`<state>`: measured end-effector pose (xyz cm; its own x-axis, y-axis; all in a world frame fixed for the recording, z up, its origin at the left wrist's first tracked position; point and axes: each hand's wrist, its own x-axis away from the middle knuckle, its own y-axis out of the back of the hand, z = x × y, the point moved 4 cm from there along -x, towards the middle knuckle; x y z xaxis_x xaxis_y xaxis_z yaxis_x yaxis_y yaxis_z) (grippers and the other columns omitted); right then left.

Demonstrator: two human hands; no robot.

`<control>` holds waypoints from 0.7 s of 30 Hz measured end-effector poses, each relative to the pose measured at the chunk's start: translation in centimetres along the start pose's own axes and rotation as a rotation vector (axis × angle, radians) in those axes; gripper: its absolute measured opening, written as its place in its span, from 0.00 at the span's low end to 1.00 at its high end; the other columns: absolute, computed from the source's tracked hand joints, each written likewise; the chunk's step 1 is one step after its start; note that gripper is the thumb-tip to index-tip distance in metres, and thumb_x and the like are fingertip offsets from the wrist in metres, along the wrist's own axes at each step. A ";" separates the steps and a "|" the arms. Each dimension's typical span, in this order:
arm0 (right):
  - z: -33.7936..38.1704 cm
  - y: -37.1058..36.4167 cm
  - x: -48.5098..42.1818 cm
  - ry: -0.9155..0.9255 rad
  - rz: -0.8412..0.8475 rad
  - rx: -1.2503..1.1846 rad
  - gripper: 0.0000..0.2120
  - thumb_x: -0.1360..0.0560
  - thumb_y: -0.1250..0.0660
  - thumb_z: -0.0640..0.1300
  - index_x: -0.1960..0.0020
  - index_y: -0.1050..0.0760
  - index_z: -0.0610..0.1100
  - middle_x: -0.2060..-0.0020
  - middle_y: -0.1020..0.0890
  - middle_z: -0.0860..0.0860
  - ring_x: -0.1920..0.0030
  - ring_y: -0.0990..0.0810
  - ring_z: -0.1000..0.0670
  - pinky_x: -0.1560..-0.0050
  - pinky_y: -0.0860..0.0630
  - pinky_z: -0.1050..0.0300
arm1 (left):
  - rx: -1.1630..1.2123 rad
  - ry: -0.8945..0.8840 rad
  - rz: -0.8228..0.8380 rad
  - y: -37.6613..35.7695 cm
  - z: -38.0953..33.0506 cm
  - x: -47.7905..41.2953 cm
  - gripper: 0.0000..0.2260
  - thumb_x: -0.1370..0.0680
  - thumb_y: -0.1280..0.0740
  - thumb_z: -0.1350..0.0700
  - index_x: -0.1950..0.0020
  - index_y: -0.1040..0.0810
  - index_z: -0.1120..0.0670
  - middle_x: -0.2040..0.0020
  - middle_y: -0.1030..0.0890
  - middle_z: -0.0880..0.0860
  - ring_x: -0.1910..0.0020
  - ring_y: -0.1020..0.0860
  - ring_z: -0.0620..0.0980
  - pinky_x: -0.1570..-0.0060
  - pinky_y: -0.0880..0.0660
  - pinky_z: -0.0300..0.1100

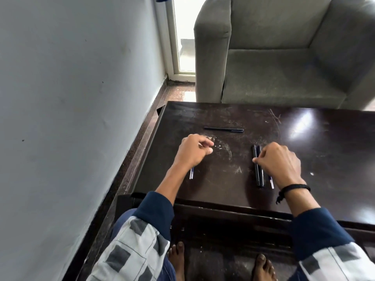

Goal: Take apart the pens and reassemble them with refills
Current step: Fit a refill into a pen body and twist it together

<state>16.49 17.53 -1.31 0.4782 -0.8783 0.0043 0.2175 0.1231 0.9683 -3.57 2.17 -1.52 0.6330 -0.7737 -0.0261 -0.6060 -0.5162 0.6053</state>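
Bare feet (178, 258) are showing under the near edge of the dark table (203, 191). Checked sleeves with navy cuffs (154, 211) are reaching over it.

The left hand (192, 151) is hovering low over the table's left side, fingers curled in tight with the thumb against the index. Cannot tell if it is pinching anything. Two clear refills (191, 173) are lying side by side just under its wrist.

The right hand (281, 162), with a black wristband (297, 187), is sitting right of centre. Its curled fingertips (256, 160) are touching a pair of dark pens (259, 175) lying side by side, pointing away. Cannot tell whether it is gripping or only touching them. One more refill (272, 183) is poking out from under that hand, just right of the pair.

Farther back, a single dark pen (224, 129) is lying crosswise, well apart from both hands. A grey sofa (284, 63) is standing beyond the table and a pale wall (71, 78) is running along the left.
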 end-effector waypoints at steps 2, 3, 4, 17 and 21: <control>0.1 -0.1 0.6 -0.009 -0.001 0.025 0.09 0.30 0.26 0.51 0.54 0.18 0.46 0.57 0.16 0.43 0.54 0.17 0.37 0.60 0.26 0.53 | 0.002 0.013 0.007 0.0 0.3 0.4 0.08 0.27 0.23 0.59 0.50 0.13 0.50 0.58 0.18 0.44 0.58 0.20 0.41 0.44 0.22 0.41; 0.2 -0.2 0.8 -0.008 0.010 0.037 0.10 0.30 0.26 0.51 0.54 0.18 0.46 0.56 0.16 0.43 0.54 0.17 0.37 0.59 0.25 0.52 | 0.011 0.020 0.007 0.0 0.5 0.5 0.08 0.27 0.23 0.60 0.50 0.13 0.50 0.58 0.18 0.44 0.58 0.20 0.40 0.44 0.22 0.41; 0.4 -0.4 0.9 -0.007 0.023 0.045 0.11 0.30 0.26 0.52 0.53 0.18 0.46 0.55 0.16 0.43 0.53 0.17 0.37 0.58 0.24 0.52 | 0.021 0.028 0.007 -0.1 0.7 0.4 0.08 0.27 0.23 0.60 0.50 0.13 0.51 0.58 0.17 0.44 0.59 0.20 0.40 0.44 0.22 0.41; 3.0 -1.5 1.6 0.045 0.140 -0.109 0.07 0.32 0.26 0.45 0.60 0.24 0.50 0.58 0.18 0.47 0.55 0.20 0.39 0.58 0.29 0.53 | 0.068 0.053 0.044 -1.2 0.2 0.1 0.05 0.25 0.24 0.58 0.51 0.13 0.50 0.56 0.16 0.44 0.59 0.20 0.39 0.52 0.25 0.33; 3.4 -1.5 1.7 0.019 0.161 -0.222 0.09 0.34 0.29 0.42 0.56 0.25 0.51 0.59 0.18 0.49 0.54 0.21 0.40 0.56 0.28 0.52 | 0.113 0.081 0.045 -1.4 0.0 0.2 0.06 0.24 0.25 0.56 0.48 0.13 0.50 0.57 0.16 0.42 0.59 0.20 0.37 0.55 0.27 0.29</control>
<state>14.11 14.26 -1.89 0.5373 -0.8305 0.1471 0.3177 0.3608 0.8769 -2.63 2.70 -2.37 0.6379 -0.7673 0.0661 -0.6822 -0.5232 0.5107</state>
